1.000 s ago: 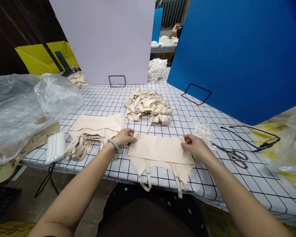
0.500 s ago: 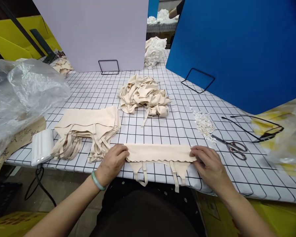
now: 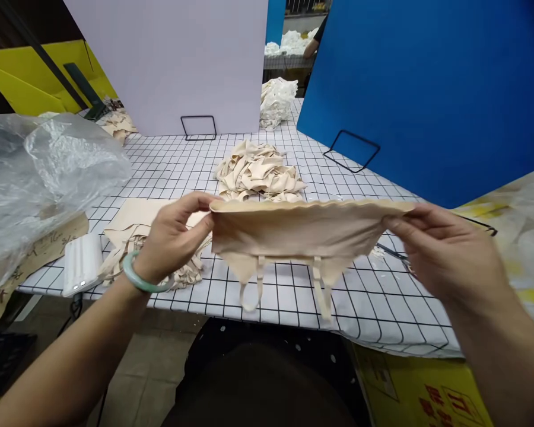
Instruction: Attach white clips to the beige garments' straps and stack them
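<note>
A beige garment piece with two hanging straps is stretched in the air above the near edge of the checked table. My left hand, with a green bangle at the wrist, pinches its left end. My right hand pinches its right end. Both hands are closed on the fabric. Under my left hand lies a flat stack of the same beige pieces. A loose heap of beige pieces sits behind the held one.
A crumpled clear plastic bag and a white device lie at the left. Scissors are partly hidden behind my right hand. A lilac board and a blue board stand at the back. A white heap lies between them.
The garment piece lay folded on the table's near edge under both hands; now both hands have lifted it off the table and hold it stretched in the air.
</note>
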The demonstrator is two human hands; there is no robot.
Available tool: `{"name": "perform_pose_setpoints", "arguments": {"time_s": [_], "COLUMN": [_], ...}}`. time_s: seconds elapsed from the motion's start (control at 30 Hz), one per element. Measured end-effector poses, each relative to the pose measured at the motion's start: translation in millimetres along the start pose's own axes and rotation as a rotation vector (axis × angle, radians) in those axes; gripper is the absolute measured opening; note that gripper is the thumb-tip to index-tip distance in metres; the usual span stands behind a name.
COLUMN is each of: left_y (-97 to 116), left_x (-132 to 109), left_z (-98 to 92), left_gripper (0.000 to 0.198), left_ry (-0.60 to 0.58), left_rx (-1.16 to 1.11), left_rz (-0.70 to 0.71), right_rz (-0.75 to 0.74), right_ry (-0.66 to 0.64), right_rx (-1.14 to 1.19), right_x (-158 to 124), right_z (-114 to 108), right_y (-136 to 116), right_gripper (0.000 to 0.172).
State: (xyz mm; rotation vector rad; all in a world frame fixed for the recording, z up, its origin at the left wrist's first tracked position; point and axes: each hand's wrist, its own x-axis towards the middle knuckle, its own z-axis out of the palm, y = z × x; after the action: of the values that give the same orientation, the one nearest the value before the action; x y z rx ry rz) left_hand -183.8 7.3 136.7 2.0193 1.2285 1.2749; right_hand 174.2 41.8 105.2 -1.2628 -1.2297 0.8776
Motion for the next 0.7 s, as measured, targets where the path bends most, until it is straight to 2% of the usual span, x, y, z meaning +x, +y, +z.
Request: {"name": "perform_pose_setpoints", "arguments": {"time_s": [0.1,0.17,0.23,0.3,0.37,0.43,0.53,0.7], "left_y": [15.8,12.5,-1.5,-20.5,-38.0,-50.1,-58.5,-63.0], "left_x": [3.7,-12.4,-38.2,-68.1,-96.2,-118.2,-136.9,-142.9], "left_z": [-10.7,-7.6,3.1,18.4,33.8,45.2,52.2,52.6], "left_gripper": [0.019,0.027,0.034,0.037,0.034,0.030,0.029,0.032], "left_ry": [0.055,0.034,-0.018,-0.067,-0.116,-0.166,-0.187,-0.171], "left_rx": [0.048,0.074,0.104,0.162,0.253,0.333,0.382,0.360], "left_rz": [0.110,0.156,0.178,0.196,0.186,0.169,0.150,0.112], "right_rz": [-0.117,-0.144,-0.178,-0.219,-0.255,-0.312,-0.371,-0.342], "right_ry": [0.025,-0.052,-0.186,-0.314,-0.398,-0.441,-0.438,-0.414], "right_rx": [-0.072,-0.175,-0.304,-0.448,-0.549,-0.604,-0.637,-0.650], "right_x": [-1.6,-14.7,-32.2,-51.2,-69.4,-84.2,-95.8,-96.9], "right_z": [-2.7,-10.5,-19.9,-27.6,-31.9,-32.9,-31.7,-32.3], "right_y": [-29.6,-26.0,-1.3,36.0,72.6,97.9,109.8,106.1], "right_gripper": [0.020,0.014,0.011,0.013,0.015,0.015,0.016,0.015]}}
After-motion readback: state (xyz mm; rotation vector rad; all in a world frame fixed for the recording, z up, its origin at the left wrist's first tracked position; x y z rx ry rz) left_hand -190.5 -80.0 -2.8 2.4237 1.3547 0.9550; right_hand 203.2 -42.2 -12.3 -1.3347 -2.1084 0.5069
